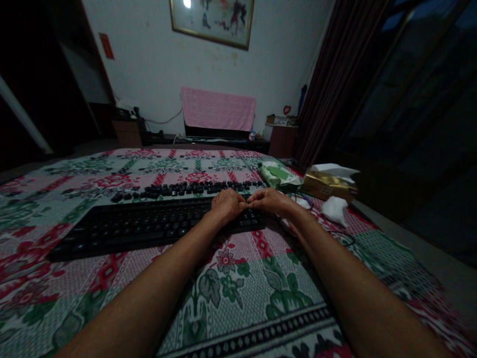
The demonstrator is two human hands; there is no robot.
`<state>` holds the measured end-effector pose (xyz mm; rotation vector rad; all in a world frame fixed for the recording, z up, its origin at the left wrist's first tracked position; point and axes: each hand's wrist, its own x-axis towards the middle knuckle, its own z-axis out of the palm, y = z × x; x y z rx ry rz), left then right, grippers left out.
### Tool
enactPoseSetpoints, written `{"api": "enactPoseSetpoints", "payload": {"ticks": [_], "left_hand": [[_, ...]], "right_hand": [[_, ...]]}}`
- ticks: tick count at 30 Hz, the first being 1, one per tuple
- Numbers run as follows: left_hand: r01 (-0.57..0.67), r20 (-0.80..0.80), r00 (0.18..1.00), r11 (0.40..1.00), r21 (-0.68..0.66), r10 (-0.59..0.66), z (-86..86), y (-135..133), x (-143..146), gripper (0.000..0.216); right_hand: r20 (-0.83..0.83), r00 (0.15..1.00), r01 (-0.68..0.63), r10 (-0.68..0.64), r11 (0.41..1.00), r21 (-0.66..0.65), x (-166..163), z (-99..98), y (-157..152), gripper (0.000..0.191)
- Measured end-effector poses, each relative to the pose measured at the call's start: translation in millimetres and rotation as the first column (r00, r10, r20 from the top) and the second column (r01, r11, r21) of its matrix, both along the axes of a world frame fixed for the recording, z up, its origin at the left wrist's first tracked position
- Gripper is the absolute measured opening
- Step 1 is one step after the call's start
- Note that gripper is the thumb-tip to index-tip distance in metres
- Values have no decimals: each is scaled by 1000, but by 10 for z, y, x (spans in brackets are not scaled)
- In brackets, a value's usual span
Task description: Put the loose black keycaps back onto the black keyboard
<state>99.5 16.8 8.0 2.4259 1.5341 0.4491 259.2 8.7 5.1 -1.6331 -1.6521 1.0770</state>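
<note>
Nearest of all, two bare forearms (149, 288) stretch from the near edge toward the middle of the scene, one from the left and one from the right. Behind everything, a pale wall (149, 69) closes the far side. Across the near and middle ground spreads a patterned cloth (227, 273) in red, pink, green and white, with flowers and banded borders. At the far right, a dark curtain (335, 74) hangs in folds. A framed picture (214, 22) is fixed high on the wall, and below it a pink cloth (219, 109) drapes over a dark, wide object.

The black keyboard (130, 223) lies flat on the patterned cloth, running from the left to the middle, its right end under the hands. To the right stand a gold tissue box (324, 185), white tissue rising from its top, and, just left of it, a green-and-white packet (278, 173). Left hand (228, 204) and right hand (274, 201) meet at the fingertips over the keyboard's right part, fingers bunched close; whether either grip holds something is too small and dark to tell. Nearer than the gold box lies a crumpled white wad (335, 210). Smallest are the loose black keycaps (179, 189), strewn in a long row just beyond the keyboard's far edge.
</note>
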Motion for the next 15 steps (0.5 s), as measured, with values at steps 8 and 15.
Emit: {"api": "enactPoseSetpoints", "payload": {"ticks": [8, 15], "left_hand": [[-45, 2, 999, 998, 37, 45, -24, -34, 35, 27], [-29, 8, 1000, 999, 26, 29, -30, -15, 19, 28]], "right_hand": [[-3, 999, -35, 35, 999, 17, -2, 18, -42, 16], [28, 1000, 1, -1, 1000, 13, -45, 50, -78, 15]]}}
